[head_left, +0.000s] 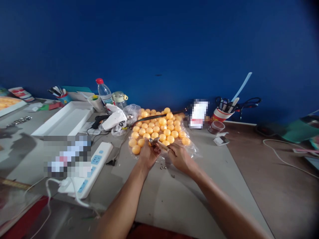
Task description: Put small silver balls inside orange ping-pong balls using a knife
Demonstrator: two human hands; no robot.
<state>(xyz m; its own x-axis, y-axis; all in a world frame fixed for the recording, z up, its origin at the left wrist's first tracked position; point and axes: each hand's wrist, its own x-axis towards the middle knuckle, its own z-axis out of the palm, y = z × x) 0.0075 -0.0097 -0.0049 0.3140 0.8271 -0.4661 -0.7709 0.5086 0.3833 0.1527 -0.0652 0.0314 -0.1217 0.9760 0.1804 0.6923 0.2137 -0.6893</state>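
In the head view, my left hand (149,155) is closed around a small shiny metal piece (150,140) at its fingertips; its exact kind is too small to tell. My right hand (178,157) grips a slim tool with a pale, wood-like handle (163,145). The tool's darker head (155,140) meets or nearly meets the metal piece. Just beyond both hands lie many orange balls (156,129) on clear plastic. Several tiny shiny metal bits (163,168) are scattered on the grey tabletop (169,199) below my hands.
A black strap-like strip (152,117) crosses the balls. Left are a white power strip (96,166) with cables, a white tray (67,116), a glue gun (98,121) and a water bottle (104,93). Right are a lit phone (198,114), a tool cup (221,115) and a small round tub (216,126).
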